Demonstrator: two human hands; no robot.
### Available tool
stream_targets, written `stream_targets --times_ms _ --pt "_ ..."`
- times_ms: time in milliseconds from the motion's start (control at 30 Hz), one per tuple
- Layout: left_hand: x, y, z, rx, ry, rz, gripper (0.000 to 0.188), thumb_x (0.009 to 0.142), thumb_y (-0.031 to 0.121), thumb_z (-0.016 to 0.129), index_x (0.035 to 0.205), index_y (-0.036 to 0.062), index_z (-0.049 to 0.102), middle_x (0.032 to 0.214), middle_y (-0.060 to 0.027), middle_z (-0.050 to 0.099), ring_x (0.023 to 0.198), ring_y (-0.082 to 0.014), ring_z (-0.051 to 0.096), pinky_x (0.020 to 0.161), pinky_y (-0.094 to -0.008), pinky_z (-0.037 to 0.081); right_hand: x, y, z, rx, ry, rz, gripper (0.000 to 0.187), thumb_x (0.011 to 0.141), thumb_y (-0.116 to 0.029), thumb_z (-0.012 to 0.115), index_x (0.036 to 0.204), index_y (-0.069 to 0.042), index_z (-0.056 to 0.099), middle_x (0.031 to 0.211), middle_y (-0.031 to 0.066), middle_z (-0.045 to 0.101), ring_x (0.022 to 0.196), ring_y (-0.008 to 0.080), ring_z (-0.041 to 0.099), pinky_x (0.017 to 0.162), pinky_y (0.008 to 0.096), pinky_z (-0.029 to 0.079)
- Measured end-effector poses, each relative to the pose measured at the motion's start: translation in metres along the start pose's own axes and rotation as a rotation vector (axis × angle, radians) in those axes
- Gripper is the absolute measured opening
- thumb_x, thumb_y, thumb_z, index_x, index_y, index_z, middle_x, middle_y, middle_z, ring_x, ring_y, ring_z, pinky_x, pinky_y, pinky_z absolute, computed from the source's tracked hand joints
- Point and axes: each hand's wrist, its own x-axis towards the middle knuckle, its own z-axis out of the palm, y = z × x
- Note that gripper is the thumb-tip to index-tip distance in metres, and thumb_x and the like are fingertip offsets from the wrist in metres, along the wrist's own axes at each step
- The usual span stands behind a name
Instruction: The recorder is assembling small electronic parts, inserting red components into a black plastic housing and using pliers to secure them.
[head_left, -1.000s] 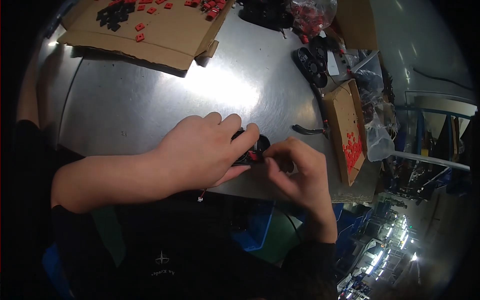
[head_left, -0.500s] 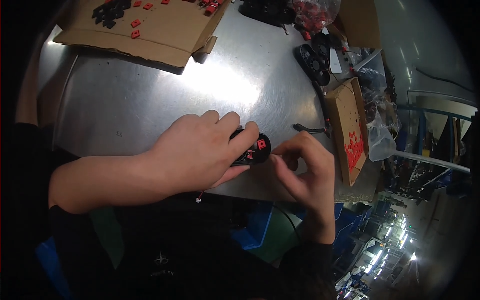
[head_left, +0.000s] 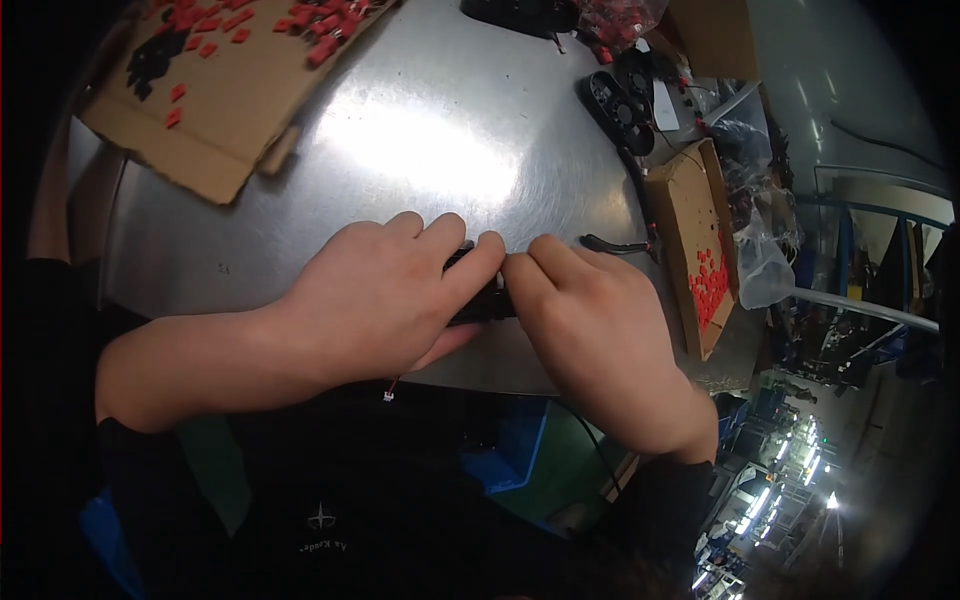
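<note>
A black oval speaker housing is held low over the near part of the metal table, mostly covered by both hands. My left hand is closed around its left side, fingers over the top and thumb below. Against the right end, my right hand is closed, its knuckles up and its fingertips turned down onto the housing. Whether a small part sits under those fingertips is hidden. A thin red lead with a white connector hangs below my left wrist.
Cardboard with red and black pads lies at the far left, beside another person's arm. At right stand a cardboard tray with small red pieces, a black-handled tool, speaker housings and plastic bags.
My right hand has turned over and come onto the housing's right end, covering the red pieces seen there before. The far-left cardboard has shifted left and turned, showing more red pads.
</note>
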Motion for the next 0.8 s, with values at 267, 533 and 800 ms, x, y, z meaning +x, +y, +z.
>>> stream_targets --times_ms 267,533,800 --pt "-0.004 0.004 0.001 -0.022 0.013 -0.015 0.061 0.087 0.040 0.078 0.132 0.0045 0.055 0.098 -0.0115 0.059 0.083 -0.0267 0.064 0.065 -0.0377 0.054 -0.033 0.031 -0.002 0.429 0.023 0.303 0.014 0.085 -0.004 0.079 0.094 -0.003 0.068 0.080 0.0066 0.063 0.069 0.0174 0.065 0.063 0.0303 0.052" --pt "0.001 0.001 -0.001 0.019 -0.006 0.009 0.061 0.088 0.041 0.077 0.131 0.0045 0.054 0.098 -0.0116 0.060 0.081 -0.0257 0.067 0.059 -0.0346 0.055 -0.065 0.042 0.061 0.536 0.408 0.422 0.022 0.090 -0.006 0.076 0.110 0.001 0.072 0.097 0.0110 0.071 0.082 0.0167 0.069 0.077 0.0277 0.054" --pt "0.003 0.001 0.000 0.008 -0.017 -0.022 0.059 0.088 0.040 0.077 0.130 0.0055 0.055 0.097 -0.0110 0.060 0.081 -0.0246 0.067 0.059 -0.0352 0.055 -0.052 0.032 0.070 0.565 0.382 0.482 0.018 0.085 -0.001 0.078 0.101 0.001 0.071 0.095 0.0086 0.069 0.078 0.0150 0.065 0.072 0.0274 0.052"
